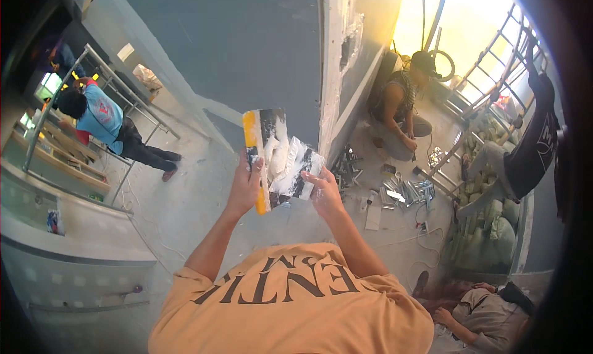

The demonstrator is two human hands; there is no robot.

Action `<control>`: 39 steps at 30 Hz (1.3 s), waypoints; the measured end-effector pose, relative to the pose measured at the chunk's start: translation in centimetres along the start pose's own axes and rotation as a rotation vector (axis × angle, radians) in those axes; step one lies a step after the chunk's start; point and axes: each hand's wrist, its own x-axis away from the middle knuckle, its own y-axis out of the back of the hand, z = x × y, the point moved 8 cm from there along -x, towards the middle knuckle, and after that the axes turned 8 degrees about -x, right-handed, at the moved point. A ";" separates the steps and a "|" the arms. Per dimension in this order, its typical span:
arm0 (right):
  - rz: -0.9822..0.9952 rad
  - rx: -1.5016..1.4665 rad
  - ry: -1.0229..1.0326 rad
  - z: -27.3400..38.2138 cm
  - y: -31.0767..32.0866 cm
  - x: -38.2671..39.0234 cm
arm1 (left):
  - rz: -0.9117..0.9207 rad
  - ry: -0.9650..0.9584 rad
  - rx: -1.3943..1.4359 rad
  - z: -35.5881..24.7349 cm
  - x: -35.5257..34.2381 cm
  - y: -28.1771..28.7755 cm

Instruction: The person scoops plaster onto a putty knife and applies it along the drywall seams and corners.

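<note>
My left hand [248, 180] is closed around a wide putty knife [252, 134] with a yellow edge and a dark blade. In my right hand [325, 192] is a second flat spreader [302, 172], dark and mostly smeared white. The two tools meet in front of my chest. A thick lump of white filling compound [279, 159] lies across the dark blade, beside the spreader. White smears also mark my right fingers. How the fingers sit behind the tools is hidden.
Ahead stands a grey wall [241, 39] with a white-filled corner. A person [398, 104] crouches near metal pieces [404, 192]; another person [528, 144] is by a ladder [494, 63] and sacks [494, 224]. Left, a person [105, 119] is at a metal scaffold [117, 76]. Cables cross the floor.
</note>
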 end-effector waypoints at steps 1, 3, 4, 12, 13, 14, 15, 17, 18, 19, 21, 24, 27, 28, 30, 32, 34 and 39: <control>-0.005 -0.005 0.003 0.4 0.6 -0.3 | 0.066 0.032 -0.039 0.2 0.0 -1.0; 0.025 -0.127 -0.066 0.7 1.7 -0.7 | 0.039 -0.011 -0.018 1.5 -0.1 -1.9; 0.013 -0.115 -0.067 0.5 3.6 -1.3 | 0.050 -0.001 0.123 2.0 -0.2 -2.6; -0.042 -0.133 -0.228 0.8 6.0 -3.5 | 0.124 0.030 0.252 5.8 -1.5 -3.1; -0.116 -0.083 -0.263 1.0 6.3 -4.0 | 0.148 -0.005 0.210 5.0 -2.1 -2.8; -0.106 -0.083 -0.239 1.3 6.9 -4.7 | 0.181 -0.039 0.172 3.7 -2.4 -3.1; -0.027 -0.190 -0.282 0.9 7.6 -5.1 | 0.197 -0.069 0.177 2.0 -2.0 -3.6; 0.057 -0.318 -0.307 -0.5 9.6 -3.1 | 0.160 0.317 0.144 3.2 1.4 -4.4; 0.057 -0.337 -0.280 -1.5 10.7 -0.2 | 0.164 0.393 0.168 5.4 3.9 -4.9; -0.010 -0.361 -0.287 -1.2 8.3 1.6 | 0.128 0.438 0.177 7.9 4.7 -3.8; 0.092 -0.328 -0.273 1.6 6.9 2.9 | 0.133 0.506 0.776 5.8 7.2 -5.8; 0.283 -0.161 0.089 13.0 1.1 5.6 | 0.179 0.433 0.986 5.2 9.4 -4.3; 0.257 0.069 0.643 30.0 -8.1 8.5 | 0.115 0.411 1.095 3.8 8.3 -2.6; 0.182 0.593 0.876 34.6 -12.8 10.7 | 0.162 0.323 1.088 4.1 8.5 -1.2; -0.015 0.942 1.352 43.6 -20.4 12.6 | 0.129 0.282 0.996 5.4 8.8 0.5; -0.108 1.077 1.838 49.0 -28.3 12.5 | 0.118 0.289 0.974 5.7 9.1 1.5; 0.004 1.081 1.870 51.4 -35.4 9.4 | 0.078 0.298 0.955 7.0 10.2 3.0; -0.082 1.362 1.986 50.4 -44.5 3.3 | 0.067 0.265 0.939 10.2 12.5 7.3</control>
